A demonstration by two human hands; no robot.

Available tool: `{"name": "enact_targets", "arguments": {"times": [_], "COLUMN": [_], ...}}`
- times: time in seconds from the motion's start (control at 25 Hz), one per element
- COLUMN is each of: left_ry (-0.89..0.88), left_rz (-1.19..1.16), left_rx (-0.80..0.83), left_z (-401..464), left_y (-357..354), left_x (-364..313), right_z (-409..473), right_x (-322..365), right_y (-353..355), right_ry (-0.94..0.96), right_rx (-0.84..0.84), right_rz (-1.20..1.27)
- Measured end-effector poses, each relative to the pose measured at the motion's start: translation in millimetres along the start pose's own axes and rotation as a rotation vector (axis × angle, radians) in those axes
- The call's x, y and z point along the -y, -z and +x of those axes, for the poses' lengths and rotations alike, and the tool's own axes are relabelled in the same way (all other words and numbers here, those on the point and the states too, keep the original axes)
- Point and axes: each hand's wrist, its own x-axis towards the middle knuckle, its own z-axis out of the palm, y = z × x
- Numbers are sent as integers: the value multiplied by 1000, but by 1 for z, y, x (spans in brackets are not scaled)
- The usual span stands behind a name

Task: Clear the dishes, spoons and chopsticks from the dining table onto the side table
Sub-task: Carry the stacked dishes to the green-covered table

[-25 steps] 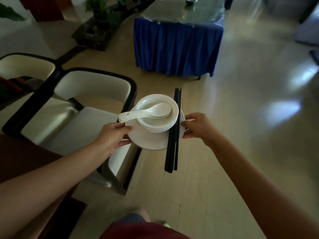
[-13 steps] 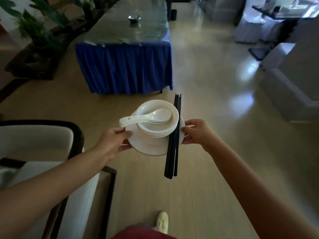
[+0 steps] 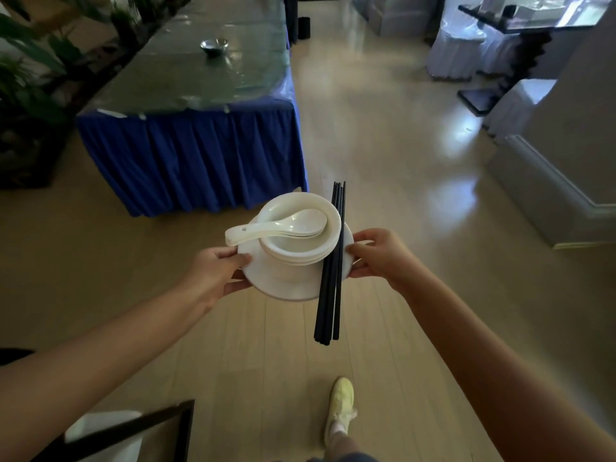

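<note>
Since a second ago: chair gone left, side table (image 3: 186, 155) nearer. My left hand (image 3: 213, 275) and right hand (image 3: 380, 255) each pinch opposite rims of plate (image 3: 283, 281) carrying bowls (image 3: 300, 241), spoons (image 3: 276, 226), chopsticks (image 3: 330, 271) lying lengthwise away from me. Destination lies ahead-left, its near right corner closest, left hand nearer.

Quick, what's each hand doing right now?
Left hand: grips the plate's left rim.
Right hand: grips the plate's right rim, beside the chopsticks.

chair (image 3: 126, 431) slid back to frame corner | blue-skirted table (image 3: 200, 155) nearer | shoe (image 3: 340, 405) stepping forward
</note>
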Motion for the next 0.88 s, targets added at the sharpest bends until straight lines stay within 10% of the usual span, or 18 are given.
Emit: {"name": "enact_targets", "arguments": {"times": [0.88], "left_ry": [-56], "left_rz": [-99], "left_rx": [-102], "left_z": [418], "left_y": [-178], "left_x": [-244], "right_z": [500], "right_x": [189], "right_y": [151], "right_ry": [31], "right_rx": [117], "right_rz": [-77]}}
